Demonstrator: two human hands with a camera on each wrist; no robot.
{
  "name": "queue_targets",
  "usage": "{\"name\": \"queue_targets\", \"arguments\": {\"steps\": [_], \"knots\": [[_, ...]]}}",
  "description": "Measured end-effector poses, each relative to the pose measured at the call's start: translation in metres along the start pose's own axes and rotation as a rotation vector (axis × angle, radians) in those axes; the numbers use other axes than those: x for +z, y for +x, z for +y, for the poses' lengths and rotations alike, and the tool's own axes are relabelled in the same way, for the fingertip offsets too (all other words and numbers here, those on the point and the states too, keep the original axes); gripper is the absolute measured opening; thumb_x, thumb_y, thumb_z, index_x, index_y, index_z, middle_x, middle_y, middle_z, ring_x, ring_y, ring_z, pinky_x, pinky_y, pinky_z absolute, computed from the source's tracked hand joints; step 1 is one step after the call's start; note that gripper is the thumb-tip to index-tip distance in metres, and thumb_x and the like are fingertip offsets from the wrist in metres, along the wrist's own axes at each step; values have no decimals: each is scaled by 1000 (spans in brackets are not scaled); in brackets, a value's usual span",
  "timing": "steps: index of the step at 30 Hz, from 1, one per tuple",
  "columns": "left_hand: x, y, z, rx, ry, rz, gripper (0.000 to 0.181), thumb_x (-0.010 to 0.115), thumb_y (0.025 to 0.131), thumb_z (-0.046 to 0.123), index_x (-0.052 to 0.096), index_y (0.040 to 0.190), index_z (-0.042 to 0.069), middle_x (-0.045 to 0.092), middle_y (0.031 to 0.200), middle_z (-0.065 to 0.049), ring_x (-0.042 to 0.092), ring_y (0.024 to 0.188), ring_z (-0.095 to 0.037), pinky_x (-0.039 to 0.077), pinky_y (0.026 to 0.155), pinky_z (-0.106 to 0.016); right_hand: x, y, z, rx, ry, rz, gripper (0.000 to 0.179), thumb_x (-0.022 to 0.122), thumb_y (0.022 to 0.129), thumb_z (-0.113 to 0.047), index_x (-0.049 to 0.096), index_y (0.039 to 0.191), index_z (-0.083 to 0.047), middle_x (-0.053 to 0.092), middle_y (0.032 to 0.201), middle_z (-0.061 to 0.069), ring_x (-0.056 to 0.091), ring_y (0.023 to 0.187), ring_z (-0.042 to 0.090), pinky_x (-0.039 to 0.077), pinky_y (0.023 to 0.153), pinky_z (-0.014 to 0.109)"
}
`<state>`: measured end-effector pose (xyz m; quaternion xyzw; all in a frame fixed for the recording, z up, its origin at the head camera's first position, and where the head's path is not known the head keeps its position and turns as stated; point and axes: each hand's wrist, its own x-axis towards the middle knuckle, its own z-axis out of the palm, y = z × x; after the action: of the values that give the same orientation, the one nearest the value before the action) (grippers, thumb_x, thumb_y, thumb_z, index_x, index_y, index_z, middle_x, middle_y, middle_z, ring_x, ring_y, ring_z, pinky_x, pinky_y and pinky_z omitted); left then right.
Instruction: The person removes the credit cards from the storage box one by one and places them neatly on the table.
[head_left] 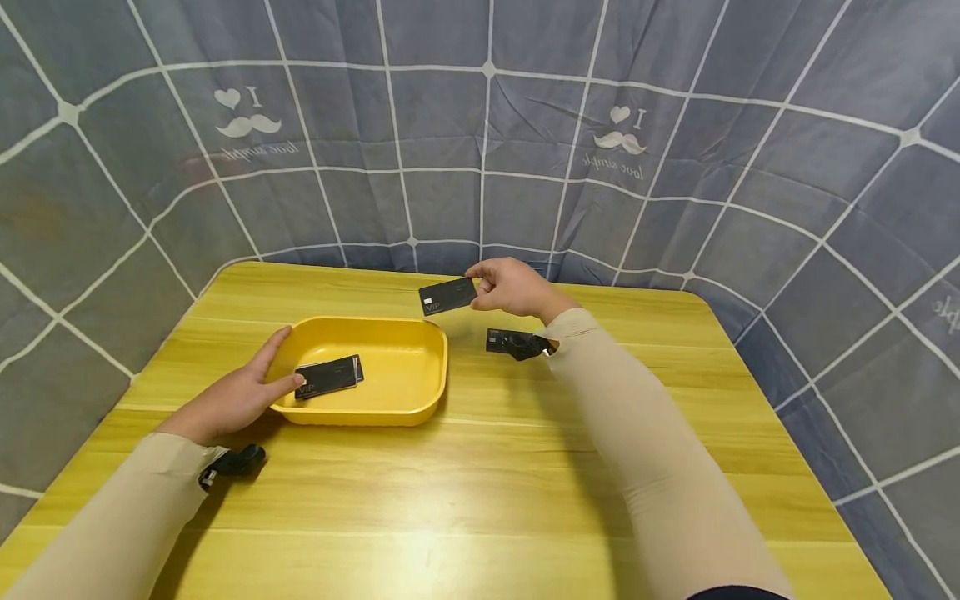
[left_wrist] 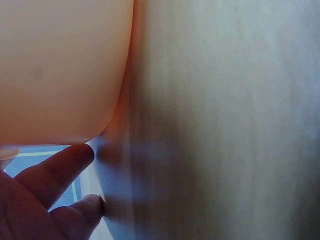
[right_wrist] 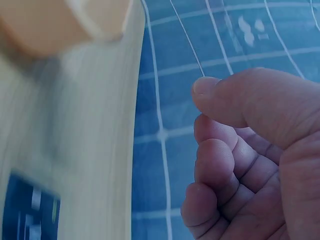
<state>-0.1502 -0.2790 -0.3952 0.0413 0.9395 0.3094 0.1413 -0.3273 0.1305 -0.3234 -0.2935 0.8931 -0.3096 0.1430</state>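
Sleeves: Two beige sleeves (head_left: 652, 442) reach in from the near edge of the table (head_left: 420, 500), both cut off by the frame; a dark band (head_left: 738, 593) shows at the right one.
Right hand: The person's right hand (head_left: 517, 287) pinches a black card between thumb and forefinger, the other fingers curled inward.
Held card: The black card (head_left: 447, 296), marked "VIP", is held near the tray's far right corner; the wrist view catches it only as a thin line.
Left hand: The left hand (head_left: 232, 396) grips the tray's left side, thumb over the rim, fingers outside, some hidden.
Tray: The yellow tray (head_left: 401, 367) sits toward the table's far left corner.
Cards inside: An uneven card stack (head_left: 327, 377) lies at the tray's left end, its count unclear, one corner under the thumb.
Loose card: Another card (head_left: 497, 340) lies right of the tray, partly covered by a black wrist device (head_left: 525, 345).
Backdrop: Grey gridded fabric (head_left: 450, 200) rises behind the table's far edge, its lettering reversed.
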Motion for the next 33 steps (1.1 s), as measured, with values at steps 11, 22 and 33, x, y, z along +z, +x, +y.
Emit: {"name": "queue_targets", "arguments": {"steps": [11, 22, 33], "knots": [[-1, 0, 1, 11, -34, -8, 96, 50, 108, 57, -20, 168, 27, 3, 170, -39, 26, 143, -72, 31, 108, -83, -27, -38, 68, 117, 14, 33, 52, 74, 97, -19, 59, 144, -5, 56, 68, -1, 33, 51, 12, 46, 85, 41], [-1, 0, 3, 6, -16, -9, 96, 48, 109, 57, -21, 168, 25, 1, 170, -38, 26, 143, -72, 31, 107, -84, -35, -78, 124, 239, 46, 72, 54, 74, 95, -17, 58, 145, -3, 54, 73, -1, 34, 56, 13, 42, 68, 35], [0, 3, 6, 9, 30, 3, 94, 46, 110, 54, -19, 168, 21, 9, 167, -43, 33, 139, -73, 35, 105, -82, -30, -99, 159, 259, 51, 56, 59, 75, 94, -15, 56, 147, 2, 59, 74, 1, 43, 57, 13, 46, 73, 33]]}}
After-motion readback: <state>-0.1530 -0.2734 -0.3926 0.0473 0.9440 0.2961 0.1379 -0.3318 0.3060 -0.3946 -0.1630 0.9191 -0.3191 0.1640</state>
